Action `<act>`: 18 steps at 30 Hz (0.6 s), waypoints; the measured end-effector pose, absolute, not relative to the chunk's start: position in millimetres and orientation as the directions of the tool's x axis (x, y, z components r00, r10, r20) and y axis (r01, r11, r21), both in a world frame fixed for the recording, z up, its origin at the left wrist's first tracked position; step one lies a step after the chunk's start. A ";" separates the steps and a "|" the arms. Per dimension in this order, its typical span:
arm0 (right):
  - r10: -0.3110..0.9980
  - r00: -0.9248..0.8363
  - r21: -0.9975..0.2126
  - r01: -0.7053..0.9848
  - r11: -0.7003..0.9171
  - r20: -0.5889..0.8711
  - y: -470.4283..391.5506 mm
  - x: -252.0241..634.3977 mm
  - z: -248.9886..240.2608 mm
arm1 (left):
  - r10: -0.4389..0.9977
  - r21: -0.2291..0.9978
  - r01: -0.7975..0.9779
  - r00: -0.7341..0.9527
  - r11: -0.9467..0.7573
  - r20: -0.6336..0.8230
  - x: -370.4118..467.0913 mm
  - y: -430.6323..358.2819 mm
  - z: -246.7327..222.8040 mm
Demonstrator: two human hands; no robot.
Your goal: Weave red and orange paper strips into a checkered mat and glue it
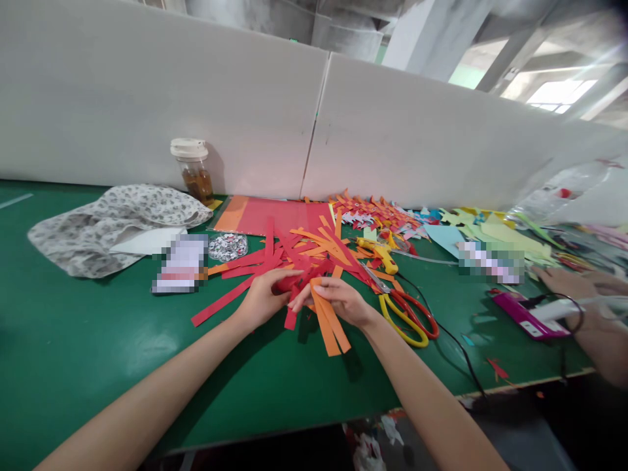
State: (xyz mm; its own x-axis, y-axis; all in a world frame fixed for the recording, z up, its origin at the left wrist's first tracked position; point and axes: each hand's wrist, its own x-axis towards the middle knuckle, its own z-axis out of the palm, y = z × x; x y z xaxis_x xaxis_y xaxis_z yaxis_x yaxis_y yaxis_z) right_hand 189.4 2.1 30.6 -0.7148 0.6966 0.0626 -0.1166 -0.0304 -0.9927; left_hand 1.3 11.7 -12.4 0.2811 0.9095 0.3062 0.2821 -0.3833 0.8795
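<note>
My left hand [265, 299] is closed around red paper [290, 318] that looks like folded strips; its far part is partly hidden by the fingers. Close beside it, my right hand [346, 301] pinches orange paper strips [328, 320], whose ends hang down toward the table edge. Beyond both hands lies a loose pile of red and orange strips [279, 252]. Scissors [405, 317] with one yellow and one red handle rest just right of my right hand, blades pointing into the pile. A yellow glue gun [383, 254] lies behind them.
On the green table [98, 347] are a patterned cloth [118, 216], a lidded cup [193, 173], a phone [180, 261] and a bag of small eyes [228, 246]. Cut paper shapes [380, 212] lie behind. A co-worker's hand [564, 284] is at right near a magenta device [527, 315].
</note>
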 end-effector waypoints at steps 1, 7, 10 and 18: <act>0.685 -0.727 -0.993 -0.112 -0.036 0.057 2.0 189.3 30.0 | 0.917 0.877 0.304 0.270 -0.371 0.294 1.3 11.5 -11.6; 0.632 -0.774 -0.993 -0.093 -0.069 0.028 1.8 188.5 28.8 | 0.943 0.896 0.328 0.245 -0.301 0.227 1.5 10.9 -9.4; 0.621 -0.784 -0.993 -0.085 -0.084 0.015 2.1 188.4 29.0 | 0.947 0.911 0.303 0.241 -0.281 0.212 1.8 11.4 -10.4; 0.605 -0.796 -0.989 -0.094 -0.113 0.007 1.9 185.4 28.1 | 0.954 0.967 0.147 0.251 -0.206 0.165 3.4 12.8 -11.0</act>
State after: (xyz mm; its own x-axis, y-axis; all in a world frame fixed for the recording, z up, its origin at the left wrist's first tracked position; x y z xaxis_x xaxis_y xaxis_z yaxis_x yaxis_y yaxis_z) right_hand 185.4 1.9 28.1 -0.7963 0.6048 0.0067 -0.0943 -0.1131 -0.9891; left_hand 3.4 12.8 -11.0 0.2509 0.9538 0.1651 0.1468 -0.2061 0.9675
